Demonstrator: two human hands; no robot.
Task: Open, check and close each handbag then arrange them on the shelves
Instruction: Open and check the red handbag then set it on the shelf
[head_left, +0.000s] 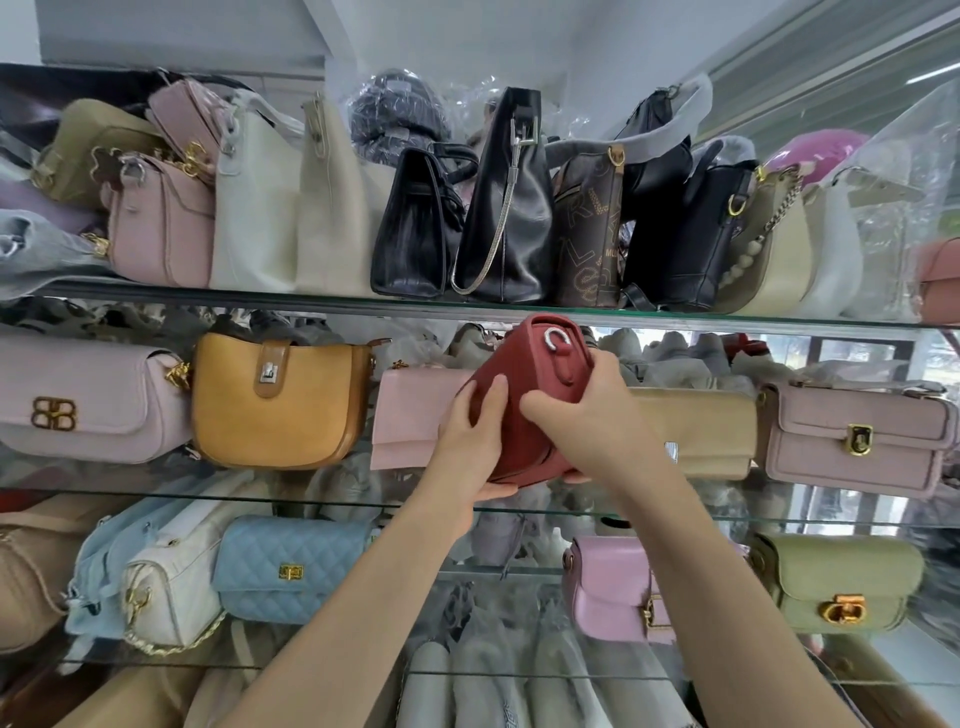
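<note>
Glass shelves fill the view in three tiers, each crowded with bags. On the top tier, from ten to two o'clock, stand a cream tote, a tall black bag with a metal strap, and a brown lettered bag, packed side by side. On the middle tier a mustard bag sits at nine o'clock, a pink wallet just beside it toward centre, a tan clutch at three o'clock, and a mauve bag farther right. Lower, a blue quilted bag lies at seven o'clock and an olive bag at four. The red bag is at centre, tilted, held in front of the middle tier, where it covers part of the wallet and the clutch. The left hand grips its near end, thumb under the base and fingers spread on its face. The right hand wraps over its right side, thumb laid on the face, fingers curled under.
</note>
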